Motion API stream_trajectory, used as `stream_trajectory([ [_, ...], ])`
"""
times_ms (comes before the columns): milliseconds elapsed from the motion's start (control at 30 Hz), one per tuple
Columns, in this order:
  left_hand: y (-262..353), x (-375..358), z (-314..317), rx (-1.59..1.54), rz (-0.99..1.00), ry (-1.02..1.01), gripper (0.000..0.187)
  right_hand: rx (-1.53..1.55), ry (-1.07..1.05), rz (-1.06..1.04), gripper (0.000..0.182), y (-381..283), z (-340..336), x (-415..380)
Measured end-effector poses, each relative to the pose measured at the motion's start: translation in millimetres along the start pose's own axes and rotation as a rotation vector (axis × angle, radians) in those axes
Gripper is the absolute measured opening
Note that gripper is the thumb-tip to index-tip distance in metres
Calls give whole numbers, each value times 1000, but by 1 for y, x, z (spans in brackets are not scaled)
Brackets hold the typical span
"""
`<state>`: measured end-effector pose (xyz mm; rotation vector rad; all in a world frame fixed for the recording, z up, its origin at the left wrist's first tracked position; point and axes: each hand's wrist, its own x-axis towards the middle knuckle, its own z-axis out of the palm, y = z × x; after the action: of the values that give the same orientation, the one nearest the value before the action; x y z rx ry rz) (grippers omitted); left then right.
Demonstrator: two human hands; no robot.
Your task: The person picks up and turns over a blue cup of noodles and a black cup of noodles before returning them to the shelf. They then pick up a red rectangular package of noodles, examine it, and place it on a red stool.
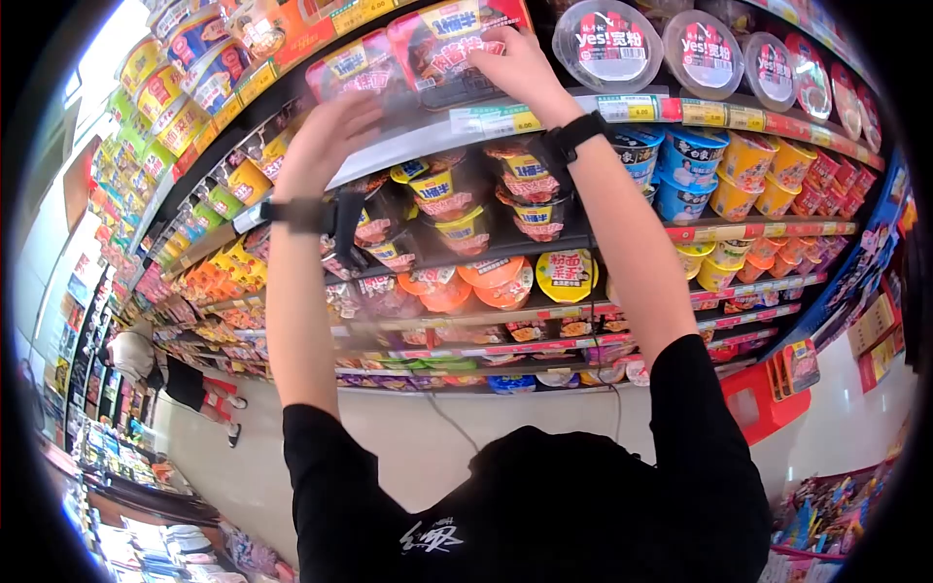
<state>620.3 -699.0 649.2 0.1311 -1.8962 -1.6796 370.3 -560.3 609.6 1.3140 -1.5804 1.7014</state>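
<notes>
On the upper shelf stand two red and black packages side by side, the left package [358, 66] and the right package [442, 53]. My right hand [510, 66] reaches up to the right package, its fingers bent against the printed front near the top right corner. Slightly blurred, my left hand [335, 131] is raised in front of the shelf edge, just below the left package, with its fingers apart and nothing in them. Black bands circle both wrists. A white price rail [408, 141] runs beneath the packages.
Round clear-lidded bowls [607, 47] stand right of the packages. Stacked noodle cups [449, 189] fill the shelf below. A red basket [763, 403] is at the lower right. Another person [180, 379] stands in the aisle at left. Cables hang near my chest.
</notes>
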Motion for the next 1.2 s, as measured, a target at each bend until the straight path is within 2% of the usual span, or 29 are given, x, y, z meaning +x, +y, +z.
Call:
stream_trajectory([
  [67, 1, 40, 14, 4, -90, 117, 33, -63, -57, 102, 51, 6, -1, 3],
  [100, -3, 56, 14, -8, -92, 128, 26, -102, -86, 150, 51, 9, -3, 7],
  [133, -8, 71, 14, 1, -113, 141, 24, -159, -58, 118, 47, 13, -2, 9],
  [200, -24, 96, 8, -20, -133, 168, 20, -119, -145, 170, 47, 20, -4, 17],
  [300, -44, 114, 1, -116, -135, 96, 19, -80, -186, 194, 44, 27, -4, 23],
  [367, -46, 116, 0, 42, -62, 46, 15, -117, -149, 180, 43, 27, -6, 23],
  [433, -48, 120, -8, -101, -125, 79, 13, -76, -185, 186, 39, 21, -10, 21],
  [500, -42, 107, -5, -80, -79, 115, 13, 43, -246, 193, 37, 14, -14, 20],
  [600, -36, 94, -15, -76, -15, 178, 14, 52, -236, 154, 35, -5, -14, 21],
  [700, -29, 81, -34, -114, 77, 150, 15, 86, -224, 140, 34, -17, -10, 22],
  [733, -29, 68, -38, 43, 157, 141, 17, 110, -229, 128, 33, -18, -8, 22],
  [833, -16, 44, -30, -86, 76, 323, 23, 221, -221, 92, 28, -17, 4, 17],
  [867, -19, 35, -36, 151, 158, 264, 32, 240, -214, 83, 29, -20, 7, 14],
  [900, -15, 26, -38, 92, 155, 305, 34, 257, -204, 74, 30, -26, 8, 12],
  [933, -12, 19, -37, 31, 153, 336, 36, 250, -169, -3, 23, -32, 8, 5],
  [1033, 4, -12, -16, -70, 214, 287, 38, 390, 11, -159, 14, -52, 9, -16],
  [1100, 15, -37, -1, -29, 223, 372, 37, 402, -105, -124, 17, -65, -5, -29],
  [1200, 25, -82, 36, 95, 260, 396, 44, 557, -95, -114, 18, -82, -23, -54],
])
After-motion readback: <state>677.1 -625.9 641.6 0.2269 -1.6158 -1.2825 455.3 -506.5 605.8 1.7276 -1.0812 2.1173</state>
